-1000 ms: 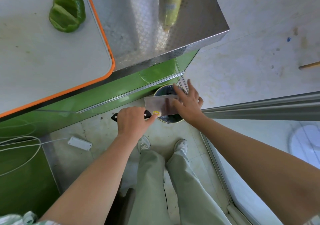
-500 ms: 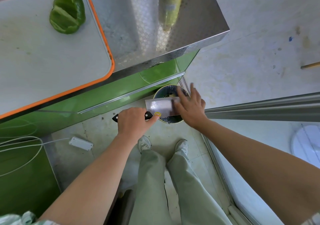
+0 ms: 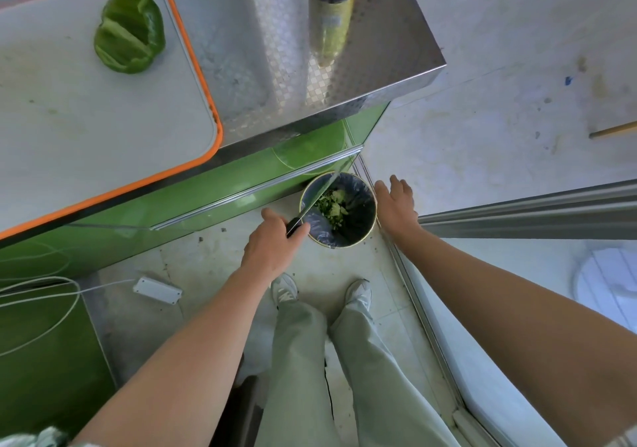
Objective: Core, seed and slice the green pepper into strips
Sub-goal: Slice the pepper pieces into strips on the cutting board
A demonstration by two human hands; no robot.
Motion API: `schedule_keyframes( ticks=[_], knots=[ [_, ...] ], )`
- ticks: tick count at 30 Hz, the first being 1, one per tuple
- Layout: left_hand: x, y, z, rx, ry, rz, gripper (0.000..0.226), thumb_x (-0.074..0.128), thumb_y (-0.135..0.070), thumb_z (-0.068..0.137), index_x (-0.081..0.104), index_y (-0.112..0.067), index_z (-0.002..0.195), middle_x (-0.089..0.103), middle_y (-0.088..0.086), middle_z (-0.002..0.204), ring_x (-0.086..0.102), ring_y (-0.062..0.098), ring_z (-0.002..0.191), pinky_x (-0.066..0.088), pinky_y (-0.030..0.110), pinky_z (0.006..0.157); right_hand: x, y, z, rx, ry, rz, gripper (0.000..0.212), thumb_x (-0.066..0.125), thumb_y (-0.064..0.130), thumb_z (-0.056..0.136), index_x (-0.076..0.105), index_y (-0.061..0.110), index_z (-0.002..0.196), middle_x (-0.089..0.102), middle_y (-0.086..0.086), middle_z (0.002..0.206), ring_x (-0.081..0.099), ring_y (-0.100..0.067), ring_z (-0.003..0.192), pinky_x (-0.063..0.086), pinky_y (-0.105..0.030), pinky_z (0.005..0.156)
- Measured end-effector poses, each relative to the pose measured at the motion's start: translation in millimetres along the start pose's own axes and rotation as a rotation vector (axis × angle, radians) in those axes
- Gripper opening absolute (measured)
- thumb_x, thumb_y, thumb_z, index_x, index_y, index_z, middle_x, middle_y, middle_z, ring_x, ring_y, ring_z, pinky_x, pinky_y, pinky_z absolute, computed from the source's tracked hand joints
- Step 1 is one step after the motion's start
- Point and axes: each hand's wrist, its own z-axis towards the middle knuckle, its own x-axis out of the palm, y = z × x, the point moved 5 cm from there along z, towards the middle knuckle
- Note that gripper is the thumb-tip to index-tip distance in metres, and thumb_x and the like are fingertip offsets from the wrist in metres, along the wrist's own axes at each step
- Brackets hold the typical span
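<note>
Above the bin [image 3: 360, 226], knife [image 3: 319, 194] edge-on in left hand [image 3: 272, 244], right hand [image 3: 396, 206] alongside.

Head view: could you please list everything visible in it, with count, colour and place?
cutting board: one, white with orange rim, on the steel counter.
green pepper: one, green, cut open, on the cutting board.
bottle: one, yellowish, dark cap, on the counter.
bin: one, dark-lined, on the floor, green scraps inside.
knife: one, black handle, blade over the bin.
white box: one, cabled, on the floor.
shoes: two, white, on the floor.
left grip: one, round the knife handle.
right grip: one, open, right of the bin.
</note>
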Motion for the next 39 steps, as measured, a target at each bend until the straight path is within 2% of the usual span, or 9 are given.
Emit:
schedule_keyframes(
  ticks=[6,14,19,22,25,30,33,35,39],
  knots=[
    [16.7,-10.2,-3.1,-0.194,0.256,-0.731,0.023,0.042,-0.03,0.102,0.043,-0.015,0.084,0.037,0.003,0.064,0.028,0.014,0.043,0.026,0.026,0.045,8.8,8.8,-27.9,-0.222,0.07,0.113,0.049,0.026,0.041,0.103,0.022,0.035,0.152,0.005,0.002,0.162,0.01,-0.021,0.148,0.003,-0.05,0.117],
    [20.8,-17.8,-7.7,-0.222,0.276,-0.859,0.02,0.039,-0.026,0.103,0.042,-0.017,0.085,0.043,-0.001,0.061,0.028,0.011,0.036,0.029,0.023,0.043,28.8,14.4,-54.1,-0.524,0.165,-0.106,0.054,0.017,0.05,0.093,0.028,0.049,0.146,0.0,0.006,0.162,0.003,-0.015,0.145,0.001,-0.041,0.115],
    [17.4,-19.6,-11.0,-0.216,0.326,-0.837,0.018,0.039,-0.027,0.103,0.042,-0.017,0.089,0.043,-0.001,0.061,0.028,0.011,0.036,0.028,0.022,0.043,24.4,-2.1,-26.1,-0.208,0.034,-0.195,0.051,0.022,0.044,0.103,0.017,0.035,0.153,-0.003,-0.004,0.162,0.005,-0.028,0.147,0.006,-0.049,0.117],
    [17.9,-20.1,-11.4,-0.213,0.33,-0.837,0.017,0.039,-0.026,0.103,0.043,-0.017,0.089,0.043,-0.001,0.061,0.028,0.011,0.036,0.028,0.021,0.042,23.5,7.5,-29.0,-0.358,0.062,-0.204,0.05,0.026,0.043,0.103,0.014,0.042,0.152,-0.004,0.001,0.162,0.006,-0.024,0.147,0.008,-0.049,0.117],
    [17.5,-20.8,-12.3,-0.211,0.33,-0.839,0.018,0.039,-0.026,0.103,0.042,-0.017,0.087,0.043,-0.001,0.061,0.027,0.011,0.036,0.028,0.021,0.041,22.1,3.4,-23.0,-0.318,0.058,-0.275,0.047,0.025,0.045,0.102,0.033,0.036,0.148,-0.002,-0.001,0.162,0.008,-0.025,0.146,0.011,-0.049,0.116],
    [16.0,-21.6,-12.9,-0.213,0.323,-0.849,0.017,0.04,-0.026,0.102,0.041,-0.017,0.088,0.042,-0.001,0.06,0.027,0.011,0.036,0.027,0.022,0.043,8.4,2.5,-10.9,-0.134,0.024,-0.067,0.044,0.043,0.034,0.098,0.048,0.022,0.14,0.018,-0.008,0.158,0.02,-0.028,0.144,0.016,-0.048,0.116],
    [15.1,-21.4,-13.2,-0.207,0.342,-0.855,0.019,0.04,-0.027,0.103,0.041,-0.017,0.086,0.042,-0.001,0.059,0.026,0.011,0.036,0.028,0.022,0.043,6.1,12.2,-8.5,-0.053,0.049,0.313,0.023,0.055,0.025,0.092,0.069,0.02,0.109,0.058,-0.005,0.123,0.053,-0.026,0.116,0.044,-0.04,0.097],
    [14.3,-21.8,-13.8,-0.193,0.354,-0.848,0.021,0.04,-0.027,0.102,0.039,-0.017,0.084,0.041,-0.002,0.058,0.025,0.012,0.037,0.027,0.022,0.044,6.9,17.1,-9.0,0.04,0.103,0.499,0.013,0.061,0.023,0.089,0.07,0.02,0.097,0.066,0.0,0.094,0.06,-0.022,0.094,0.049,-0.033,0.081],
    [11.3,-22.4,-15.3,-0.175,0.347,-0.821,0.021,0.039,-0.024,0.101,0.037,-0.017,0.081,0.041,-0.002,0.058,0.024,0.012,0.038,0.027,0.023,0.045,0.3,13.1,-4.1,0.117,0.019,0.456,0.012,0.069,0.021,0.086,0.071,0.015,0.097,0.067,-0.002,0.092,0.06,-0.017,0.081,0.052,-0.034,0.08]
  ],
)
